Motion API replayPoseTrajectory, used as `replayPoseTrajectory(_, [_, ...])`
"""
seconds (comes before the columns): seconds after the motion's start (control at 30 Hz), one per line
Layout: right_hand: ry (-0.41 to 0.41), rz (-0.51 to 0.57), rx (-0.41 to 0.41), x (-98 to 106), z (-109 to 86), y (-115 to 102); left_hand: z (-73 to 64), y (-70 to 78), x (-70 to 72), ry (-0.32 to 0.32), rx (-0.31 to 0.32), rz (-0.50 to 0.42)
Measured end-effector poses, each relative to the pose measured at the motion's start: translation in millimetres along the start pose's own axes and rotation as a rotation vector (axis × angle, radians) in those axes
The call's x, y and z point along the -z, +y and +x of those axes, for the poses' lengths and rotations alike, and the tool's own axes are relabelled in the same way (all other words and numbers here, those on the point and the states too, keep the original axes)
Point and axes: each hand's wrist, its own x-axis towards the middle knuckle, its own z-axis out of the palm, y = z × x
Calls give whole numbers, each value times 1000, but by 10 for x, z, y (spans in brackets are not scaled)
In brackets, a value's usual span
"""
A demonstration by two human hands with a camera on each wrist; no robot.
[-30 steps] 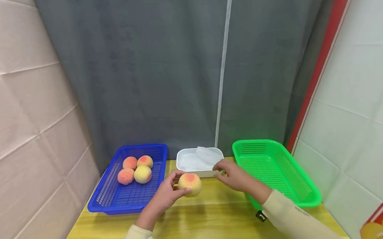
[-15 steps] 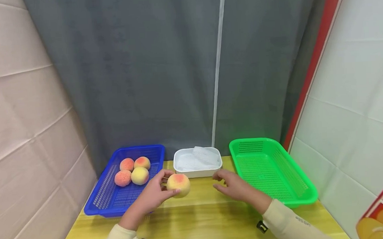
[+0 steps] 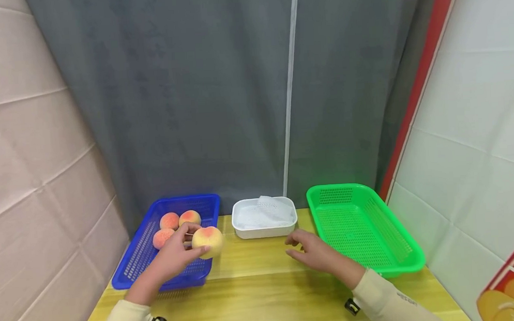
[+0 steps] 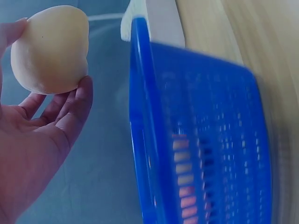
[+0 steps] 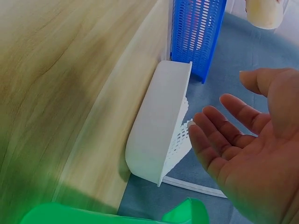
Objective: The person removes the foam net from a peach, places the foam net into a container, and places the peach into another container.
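My left hand (image 3: 174,254) grips a yellow peach (image 3: 208,241) with a red blush, thumb on one side and fingers on the other. In the head view it overlaps the right edge of the blue basket (image 3: 212,216); the left wrist view has the peach (image 4: 51,49) held above the basket's rim. Pinkish peaches (image 3: 169,221) lie in that basket, partly hidden behind the hand. My right hand (image 3: 316,252) holds nothing, its fingers loosely bent, between the white tray (image 3: 265,232) and the green basket (image 3: 400,230). White foam netting (image 3: 272,209) sits in the tray.
The wooden table (image 3: 264,300) carries both baskets and the tray along its back. A grey curtain (image 3: 184,96) hangs right behind them. Pale panels (image 3: 35,167) stand at the left and right sides.
My left hand has carried the peach leftward, from in front of the white tray to the blue basket's right edge. The right hand stays nearly still; the head view has shifted slightly.
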Motion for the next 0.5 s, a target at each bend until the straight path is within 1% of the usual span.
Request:
replayPoseTrajectory(0.07, [-3, 2, 1, -7, -7, 3, -7, -24, 73, 8, 0, 16])
replayPoseTrajectory(0.2, [3, 12, 18, -19, -22, 14, 5, -93, 208, 25, -26, 43])
replayPoseTrajectory(0.3, [6, 16, 24, -25, -29, 24, 25, -154, 304, 25, -21, 57])
replayPoseTrajectory(0.43, [0, 19, 16, -30, -32, 37, 72, -241, 439, 30, -9, 109])
replayPoseTrajectory(0.5, [-4, 19, 12, -32, -32, 41, 104, -286, 512, 33, -17, 131])
